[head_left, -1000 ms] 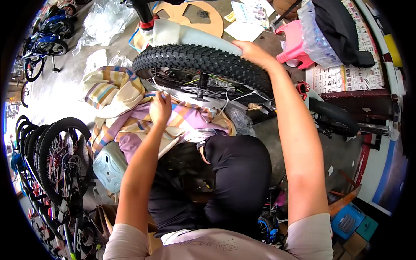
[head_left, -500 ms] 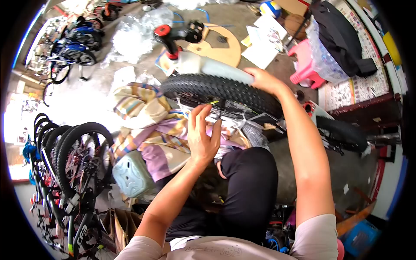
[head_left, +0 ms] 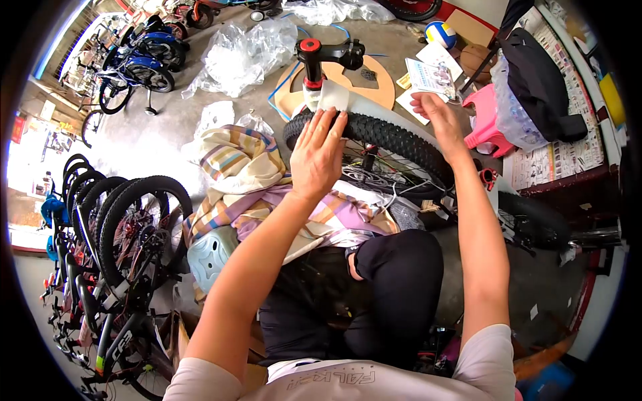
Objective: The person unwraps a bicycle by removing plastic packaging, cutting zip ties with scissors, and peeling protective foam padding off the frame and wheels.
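Bicycle tyre [head_left: 398, 140], partly beneath left hand [head_left: 317, 157], fingers outstretched, near right hand [head_left: 441, 127], fingers loosely unclasped

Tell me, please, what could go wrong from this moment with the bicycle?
The right hand seems off the wrapped frame, which might tip or slide. The left hand is at the knobby tyre and could get pinched if that turned. The bunched checkered cloth lies near the tyre and might snag.
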Demonstrator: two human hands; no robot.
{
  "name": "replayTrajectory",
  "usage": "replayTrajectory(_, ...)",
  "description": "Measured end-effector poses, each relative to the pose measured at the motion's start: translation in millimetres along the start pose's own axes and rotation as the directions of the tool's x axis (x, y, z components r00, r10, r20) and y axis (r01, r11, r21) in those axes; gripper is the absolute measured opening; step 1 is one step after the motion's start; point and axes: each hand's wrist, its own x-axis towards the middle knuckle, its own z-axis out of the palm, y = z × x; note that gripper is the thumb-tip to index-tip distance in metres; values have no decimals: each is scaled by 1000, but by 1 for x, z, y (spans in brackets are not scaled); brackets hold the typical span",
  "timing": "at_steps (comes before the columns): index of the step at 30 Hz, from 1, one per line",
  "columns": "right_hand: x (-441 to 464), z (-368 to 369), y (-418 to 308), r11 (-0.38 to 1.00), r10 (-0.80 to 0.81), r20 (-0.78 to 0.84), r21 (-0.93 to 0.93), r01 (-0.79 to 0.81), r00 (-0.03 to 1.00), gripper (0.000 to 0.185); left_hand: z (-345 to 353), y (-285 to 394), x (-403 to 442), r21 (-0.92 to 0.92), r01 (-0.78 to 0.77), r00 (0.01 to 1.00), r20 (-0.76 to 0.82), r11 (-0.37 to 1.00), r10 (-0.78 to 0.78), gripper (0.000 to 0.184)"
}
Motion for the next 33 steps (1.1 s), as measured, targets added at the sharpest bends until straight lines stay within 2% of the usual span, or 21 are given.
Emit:
replayTrajectory(2, -12, 19, -26, 960, -110, 103, -248, 133, 989, 58, 4, -3, 8, 7, -15, 1000, -26, 1000, 15, 50)
replayTrajectory(3, -6, 28, -6, 904, -159, 132, -380, 198, 978, 64, 12, -8, 9, 17, -15, 999, -49, 1000, 16, 47)
replayTrajectory(4, -13, 39, -20, 787, -146, 156, -581, 210, 977, 68, 10, -7, 12, 26, -26, 998, -59, 999, 28, 49)
replayTrajectory(5, -12, 44, -20, 629, -203, 191, -726, 278, 960, 55, 17, -14, 8, 68, -35, 998, -43, 997, 38, 54)
replayTrajectory(6, -8, 45, -18, 670, -202, 225, -678, 302, 953, 55, 14, -12, 4, 84, 54, 997, 54, 995, -59, 59)
replayTrajectory(7, -12, 49, -17, 764, -200, 153, -595, 252, 968, 58, 18, -17, 6, 134, -2, 996, 88, 991, -10, 63)
replayTrajectory(8, -16, 50, -27, 734, -89, 119, -664, 146, 989, 61, 18, -20, 6, 87, 33, 994, 101, 996, -41, 63)
replayTrajectory(9, -10, 58, -12, 715, -282, 59, -652, 251, 958, 63, 12, -26, 5, 16, -1, 999, 43, 1000, 0, 61)
replayTrajectory(10, -19, 60, -33, 707, -167, 44, -691, 151, 985, 70, 1, -20, 8, -6, -33, 999, 43, 999, 33, 58)
replayTrajectory(12, -25, 53, -27, 604, -221, 6, -785, 141, 975, 77, 0, -8, 9, -50, -66, 994, 88, 997, 70, 60)
replayTrajectory(14, -26, 57, -34, 630, -137, -4, -772, 84, 991, 82, -6, -5, 4, -92, -80, 992, 86, 993, 88, 62)
replayTrajectory(16, -28, 56, -36, 637, -130, -1, -766, 83, 992, 83, -1, 3, -18, -110, -30, 1000, -14, 993, 28, 62)
replayTrajectory(18, -29, 51, -32, 643, -113, -17, -763, 60, 993, 83, 16, 6, -64, -170, 58, 996, -58, 984, -69, 59)
replayTrajectory(21, -30, 52, -30, 654, -191, -44, -751, 94, 981, 73, 46, 9, -189, -247, 393, 917, 173, 886, -358, 58)
replayTrajectory(22, -28, 53, -27, 662, -226, -64, -742, 104, 972, 69, 34, 31, -205, -249, 333, 940, 167, 909, -298, 55)
replayTrajectory(23, -30, 53, -29, 645, -237, -56, -755, 114, 970, 64, 37, 31, -251, -177, 532, 828, 316, 828, -464, 52)
replayTrajectory(25, -29, 54, -26, 643, -260, -81, -758, 110, 962, 62, 25, 58, -293, -283, 689, 721, 367, 668, -588, 50)
replayTrajectory(26, -29, 56, -24, 641, -285, -113, -761, 101, 952, 60, 24, 52, -326, -164, 720, 666, 436, 675, -605, 48)
replayTrajectory(28, -30, 55, -24, 645, -295, -113, -756, 110, 949, 55, 24, 62, -354, -299, 776, 629, 415, 554, -657, 47)
replayTrajectory(31, -29, 57, -20, 668, -355, -162, -733, 129, 921, 47, 19, 44, -322, -249, 714, 678, 479, 655, -558, 47)
replayTrajectory(33, -32, 51, -16, 699, -321, -185, -708, 100, 929, 46, 24, 39, -280, -268, 729, 677, 415, 630, -607, 48)
